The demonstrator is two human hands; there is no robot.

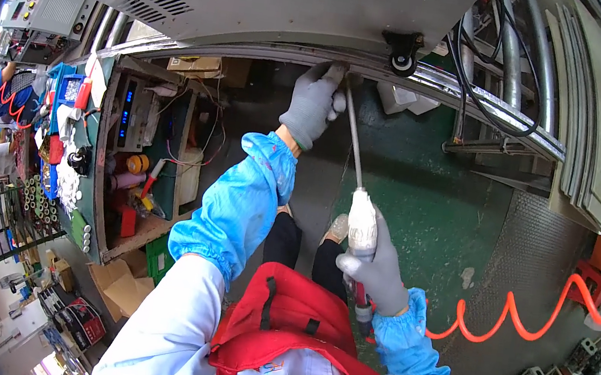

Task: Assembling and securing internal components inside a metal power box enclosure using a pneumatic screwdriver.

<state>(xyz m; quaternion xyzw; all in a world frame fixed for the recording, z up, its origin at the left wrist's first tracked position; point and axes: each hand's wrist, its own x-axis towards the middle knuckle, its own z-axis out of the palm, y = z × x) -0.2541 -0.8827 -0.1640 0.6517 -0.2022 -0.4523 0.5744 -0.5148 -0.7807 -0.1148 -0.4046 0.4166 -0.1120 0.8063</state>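
Observation:
My right hand, in a grey glove, is wrapped round an air screwdriver whose front is bound in white. From it a long thin metal bit runs up to the metal rail under a large grey cabinet. My left hand, gloved alike, is closed at the rail beside the bit's far end. Its fingertips are partly hidden there, and whatever they pinch cannot be made out.
An orange coiled air hose stretches away to the right. At left stands a cluttered workbench with shelves. A caster and black cables are by the rail; flat panels lean at right. Another person works far left.

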